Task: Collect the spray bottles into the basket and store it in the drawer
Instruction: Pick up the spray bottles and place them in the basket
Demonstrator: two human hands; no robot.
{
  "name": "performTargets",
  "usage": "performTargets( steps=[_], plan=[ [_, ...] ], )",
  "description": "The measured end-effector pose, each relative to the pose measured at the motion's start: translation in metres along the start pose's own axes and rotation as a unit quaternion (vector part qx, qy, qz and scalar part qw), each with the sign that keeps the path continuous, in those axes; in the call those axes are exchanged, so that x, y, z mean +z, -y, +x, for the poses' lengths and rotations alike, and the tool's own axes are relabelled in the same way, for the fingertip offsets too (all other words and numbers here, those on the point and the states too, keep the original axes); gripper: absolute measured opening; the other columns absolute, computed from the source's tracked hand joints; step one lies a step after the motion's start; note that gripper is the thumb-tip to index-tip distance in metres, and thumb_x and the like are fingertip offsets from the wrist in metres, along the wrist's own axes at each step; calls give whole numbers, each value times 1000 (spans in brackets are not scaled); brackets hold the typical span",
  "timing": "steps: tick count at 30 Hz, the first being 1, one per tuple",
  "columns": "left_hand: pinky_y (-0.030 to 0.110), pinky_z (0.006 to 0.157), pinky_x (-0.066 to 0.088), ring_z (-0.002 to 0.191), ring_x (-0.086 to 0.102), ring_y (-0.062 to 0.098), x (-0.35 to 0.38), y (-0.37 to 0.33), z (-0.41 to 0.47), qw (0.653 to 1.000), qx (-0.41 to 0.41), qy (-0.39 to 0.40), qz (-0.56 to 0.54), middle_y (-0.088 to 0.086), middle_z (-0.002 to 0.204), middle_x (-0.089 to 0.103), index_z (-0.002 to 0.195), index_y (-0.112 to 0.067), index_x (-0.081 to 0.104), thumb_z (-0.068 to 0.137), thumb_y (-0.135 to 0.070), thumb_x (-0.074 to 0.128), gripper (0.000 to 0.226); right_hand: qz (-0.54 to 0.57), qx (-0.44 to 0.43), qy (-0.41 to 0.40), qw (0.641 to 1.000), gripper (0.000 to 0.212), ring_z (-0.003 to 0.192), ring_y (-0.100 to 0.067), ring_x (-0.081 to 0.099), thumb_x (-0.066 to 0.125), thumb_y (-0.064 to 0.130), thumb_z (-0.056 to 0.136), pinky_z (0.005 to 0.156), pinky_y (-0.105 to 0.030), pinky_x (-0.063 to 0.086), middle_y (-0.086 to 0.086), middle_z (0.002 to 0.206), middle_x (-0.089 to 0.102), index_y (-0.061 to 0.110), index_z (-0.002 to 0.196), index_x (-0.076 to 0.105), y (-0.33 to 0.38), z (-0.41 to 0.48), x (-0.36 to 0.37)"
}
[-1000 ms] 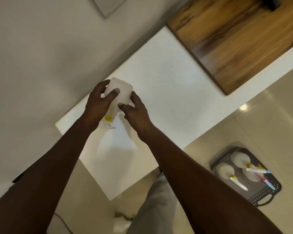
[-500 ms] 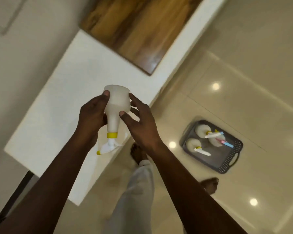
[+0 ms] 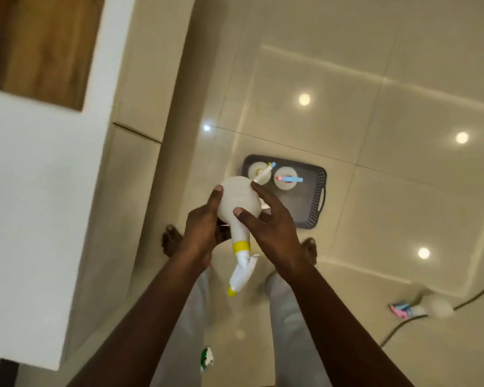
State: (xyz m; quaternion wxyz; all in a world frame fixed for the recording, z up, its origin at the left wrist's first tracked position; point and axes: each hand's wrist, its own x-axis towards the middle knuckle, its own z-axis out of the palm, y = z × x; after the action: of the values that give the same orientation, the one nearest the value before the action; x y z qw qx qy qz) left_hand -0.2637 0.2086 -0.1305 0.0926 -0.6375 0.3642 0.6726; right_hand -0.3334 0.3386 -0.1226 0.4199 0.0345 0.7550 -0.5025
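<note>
I hold a white spray bottle [image 3: 236, 203] with a yellow collar and yellow nozzle tip, its head pointing down towards me. My left hand [image 3: 200, 233] grips its left side and my right hand [image 3: 273, 227] its right side. Below and beyond it, on the floor, sits the dark grey basket [image 3: 315, 196] with handles. Two white spray bottles stand in it, one [image 3: 259, 170] at the left with a yellow collar and one [image 3: 285, 178] with a blue and pink head. The held bottle and my hands hide the basket's near left part.
A white counter [image 3: 34, 191] with a wooden board [image 3: 37, 46] fills the left. Another spray bottle [image 3: 428, 307] with a pink and blue head lies on the glossy tiled floor at right, beside a cable [image 3: 458, 305]. My bare feet and pale trousers are below the hands.
The bottle has come off the counter and now hangs over the floor near the basket. My view has swung right, so the basket sits near the middle.
</note>
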Motion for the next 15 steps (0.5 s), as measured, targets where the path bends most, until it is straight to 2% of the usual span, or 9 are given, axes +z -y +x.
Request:
performTargets(
  steps=[3,4,6,8,11,13,15],
  plan=[
    [36,64,65,84,82,33,40,43,10,998,-48,24,16,17,91,82,106,-10,72,91,-60,69,52,-13,33,-28,999,66,130,-7,62,84,40,87,105,-33,58,13,148,61,39,147,57,-39,-3,-41],
    [35,63,65,85,82,34,53,57,15,997,-65,30,19,19,92,82,107,-9,72,93,-60,68,54,-20,54,-38,998,67,132,-7,60,84,46,85,107,-33,56,14,147,61,42,146,58,-54,-3,-53],
    [38,66,65,91,81,35,76,84,25,994,-99,46,15,22,102,80,118,-6,70,97,-58,62,57,-60,97,-53,992,74,140,-15,55,78,66,76,117,-47,46,13,146,62,48,144,57,-83,-1,-72],
    [39,69,65,97,78,34,97,110,39,991,-125,51,-2,21,112,77,131,-6,66,102,-54,56,58,-80,130,-57,987,81,146,-25,48,73,74,70,121,-55,38,12,148,61,49,145,55,-111,8,-86],
    [34,58,63,81,78,29,123,137,66,985,-162,47,-44,19,106,76,136,-4,63,102,-52,57,59,-55,152,-81,984,78,139,-23,55,79,65,74,118,-51,44,10,145,64,40,145,59,-148,30,-99],
    [34,54,62,67,79,30,134,152,89,976,-200,48,-66,19,93,79,130,-3,65,98,-54,62,60,-29,169,-85,981,74,134,-23,60,82,58,78,116,-51,47,6,144,66,35,145,62,-171,53,-105],
    [36,52,62,63,79,32,141,164,113,967,-231,53,-90,20,79,80,123,-1,65,96,-55,64,60,4,183,-81,980,69,130,-23,64,84,46,84,114,-49,50,0,144,66,25,146,63,-191,79,-109]
  ],
)
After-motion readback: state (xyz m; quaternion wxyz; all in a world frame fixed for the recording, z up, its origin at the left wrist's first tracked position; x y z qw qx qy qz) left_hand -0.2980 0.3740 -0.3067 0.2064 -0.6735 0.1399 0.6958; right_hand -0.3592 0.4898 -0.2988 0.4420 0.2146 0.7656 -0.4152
